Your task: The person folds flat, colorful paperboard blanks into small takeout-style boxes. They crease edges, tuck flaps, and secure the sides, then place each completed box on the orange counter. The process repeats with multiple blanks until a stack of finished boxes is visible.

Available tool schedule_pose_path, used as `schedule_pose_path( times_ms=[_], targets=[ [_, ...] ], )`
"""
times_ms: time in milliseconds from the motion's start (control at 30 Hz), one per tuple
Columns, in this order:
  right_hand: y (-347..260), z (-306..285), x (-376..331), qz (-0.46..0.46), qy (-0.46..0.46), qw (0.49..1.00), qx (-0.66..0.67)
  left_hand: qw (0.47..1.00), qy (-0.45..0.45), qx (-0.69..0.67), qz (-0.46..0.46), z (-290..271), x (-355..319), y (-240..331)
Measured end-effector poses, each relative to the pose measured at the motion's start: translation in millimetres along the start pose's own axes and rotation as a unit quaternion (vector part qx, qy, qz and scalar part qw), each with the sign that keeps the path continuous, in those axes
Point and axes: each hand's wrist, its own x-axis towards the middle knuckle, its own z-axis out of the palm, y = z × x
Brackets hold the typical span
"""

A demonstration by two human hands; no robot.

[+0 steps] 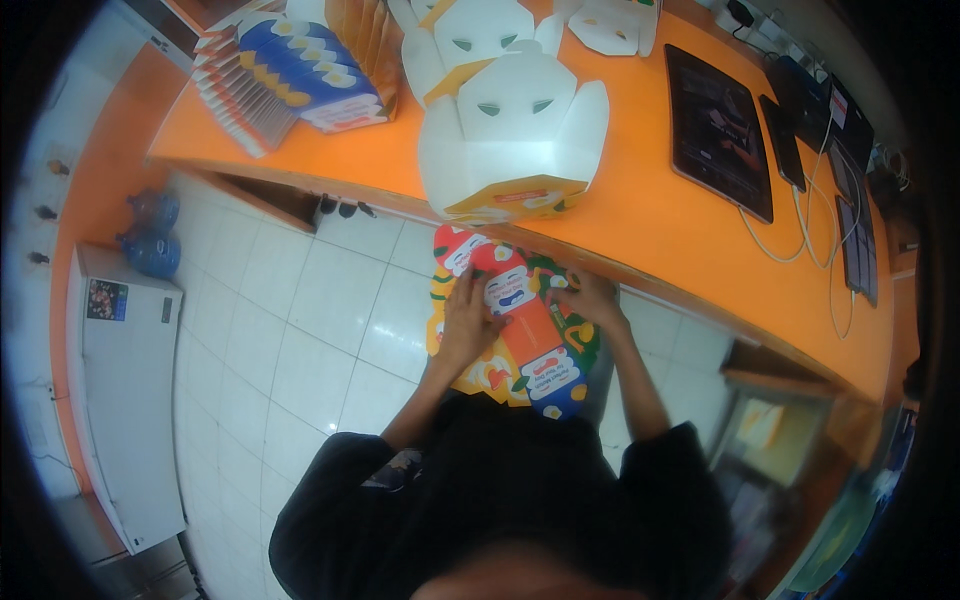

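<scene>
On my lap lie printed flat cartons [532,335] in red, orange, green, yellow and blue, partly overlapping. My left hand [468,325] rests on their left side, fingers stretched over the card and thumb apart toward the middle. At the right side, my right hand [592,300] has its thumb and fingers bent together on the carton's edge; the fingertips are partly hidden. Just beyond, an opened-out food box [525,145] with a white inside and yellow printed front stands at the counter's edge. A second white box [485,30] stands behind it.
The orange counter [630,170] runs across in front of me. Folded blue cartons [310,70] are stacked at its left, and another opened box [612,25] stands farther back. A tablet [718,130], phones and white cables lie at right. A white freezer [125,400] stands on the left.
</scene>
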Motion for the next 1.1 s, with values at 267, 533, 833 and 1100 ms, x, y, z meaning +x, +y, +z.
schedule_pose_path(
  times_ms=[267, 533, 833, 1100],
  targets=[
    [18, 23, 3, -0.077, 0.105, 0.991, 0.009, 1.000, 0.025, 0.006, -0.012, 0, 15, -11],
    [-4, 14, 3, -0.051, 0.059, 0.997, -0.012, 0.958, 0.150, -0.144, -0.199, 4, 63, -73],
    [-32, -14, -18, -0.094, 0.048, 0.994, 0.017, 0.883, 0.276, -0.347, -0.154, -8, 36, -53],
    [-2, 14, 4, -0.063, 0.008, 0.997, -0.052, 0.852, 0.421, -0.257, -0.175, -108, -4, -86]
  ],
)
